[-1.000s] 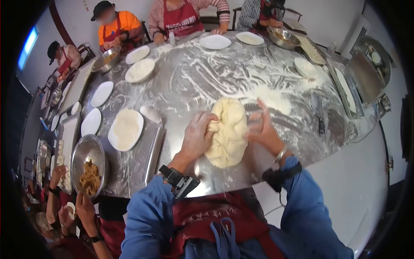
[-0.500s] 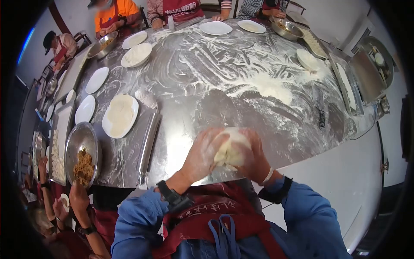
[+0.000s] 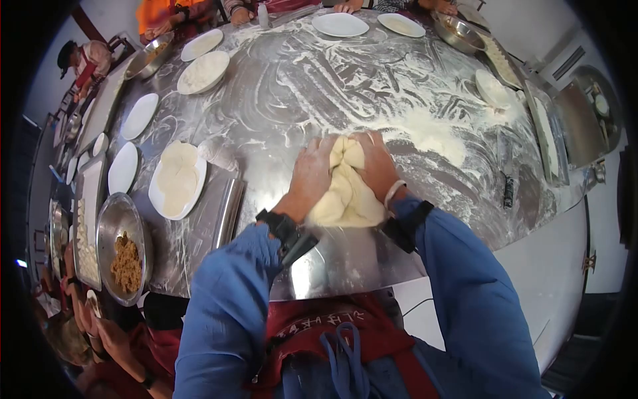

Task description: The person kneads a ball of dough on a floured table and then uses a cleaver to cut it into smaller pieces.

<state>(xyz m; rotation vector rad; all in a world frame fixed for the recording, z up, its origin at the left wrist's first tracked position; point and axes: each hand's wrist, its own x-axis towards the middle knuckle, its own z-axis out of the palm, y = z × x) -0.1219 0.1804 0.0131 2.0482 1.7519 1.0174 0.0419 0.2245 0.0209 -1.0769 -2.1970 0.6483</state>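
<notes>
A pale lump of dough lies on the floury steel table in front of me, folded and creased, with a wide flat end toward me. My left hand is wrapped round its left side. On the opposite side, my right hand grips it with the fingers pointing away from me. Both arms reach forward, and dough bulges up between the hands. To the left of my left hand, a shiny metal rolling pin rests on the table.
A plate of round dough sheets stands left, near a metal bowl of brown filling. A long tool with a dark handle lies right. Other people stand round the far and left edges. Trays line the left.
Both hands have moved forward, away from my body, with the dough. It was a rounded lump near the table edge and is now stretched out and pressed onto the table.
</notes>
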